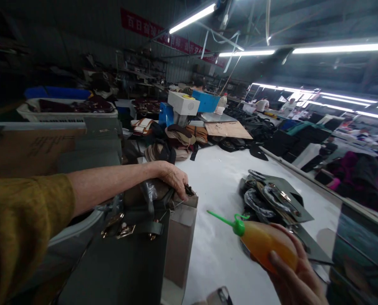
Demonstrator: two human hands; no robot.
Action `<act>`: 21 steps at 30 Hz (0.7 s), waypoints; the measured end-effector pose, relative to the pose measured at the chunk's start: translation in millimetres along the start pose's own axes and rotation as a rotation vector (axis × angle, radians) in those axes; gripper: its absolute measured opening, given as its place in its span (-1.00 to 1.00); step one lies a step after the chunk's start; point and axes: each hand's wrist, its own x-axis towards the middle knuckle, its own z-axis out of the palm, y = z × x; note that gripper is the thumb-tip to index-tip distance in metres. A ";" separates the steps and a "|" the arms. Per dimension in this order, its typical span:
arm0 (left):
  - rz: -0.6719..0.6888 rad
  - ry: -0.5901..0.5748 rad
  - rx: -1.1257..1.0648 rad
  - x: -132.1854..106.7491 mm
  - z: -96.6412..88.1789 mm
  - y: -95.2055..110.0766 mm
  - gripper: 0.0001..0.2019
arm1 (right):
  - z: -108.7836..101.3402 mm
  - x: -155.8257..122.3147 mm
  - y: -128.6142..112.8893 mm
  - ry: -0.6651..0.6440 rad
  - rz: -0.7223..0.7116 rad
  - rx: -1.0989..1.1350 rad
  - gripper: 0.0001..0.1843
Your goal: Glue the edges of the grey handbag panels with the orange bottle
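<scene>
My right hand (298, 271) is wrapped round a squeeze bottle (267, 243) of amber liquid, probably glue. Its green nozzle points left, above the white tabletop (208, 169). My left arm reaches forward, and my left hand (175, 180) is closed on the upper far corner of a dark grey-green bag (122, 258). The fingertips are partly hidden there. Gold-coloured metal fittings (125, 230) and a short strap show on the bag, and its beige side panel faces right. Clear plastic wrapping (150, 195) lies near my left wrist.
Grey-green bag parts with plastic-wrapped handles (268, 197) lie on the table at right. Rolled straps (179, 140) are heaped at the far end, before a white box (183, 103) and a blue bin (204, 101). A cardboard box (33, 148) stands at left. People work far off.
</scene>
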 end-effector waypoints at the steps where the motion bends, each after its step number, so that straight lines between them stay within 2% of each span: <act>1: -0.030 -0.052 0.029 -1.6 1.8 -1.5 -0.84 | 3.5 -1.1 0.8 -0.013 -0.033 -0.026 -0.06; 3: -0.080 -0.171 0.097 -4.2 5.2 -3.5 -0.84 | 12.3 -4.1 2.5 -0.025 -0.125 -0.071 -0.11; 6: -0.080 -0.189 0.108 -6.6 9.9 -7.9 -0.85 | 25.4 -9.1 4.3 -0.002 -0.277 -0.181 -0.20; 9: -0.105 -0.224 0.098 -7.1 13.3 -15.8 -0.84 | 33.7 -13.8 4.6 0.027 -0.352 -0.334 -0.24; 12: -0.140 -0.298 0.076 -6.0 14.7 -24.4 -0.83 | 38.0 -17.6 4.7 0.015 -0.356 -0.416 -0.28; 21: -0.233 -0.396 0.093 -0.8 13.1 -37.3 -0.71 | 39.5 -13.4 13.5 -0.085 -0.369 -0.524 -0.35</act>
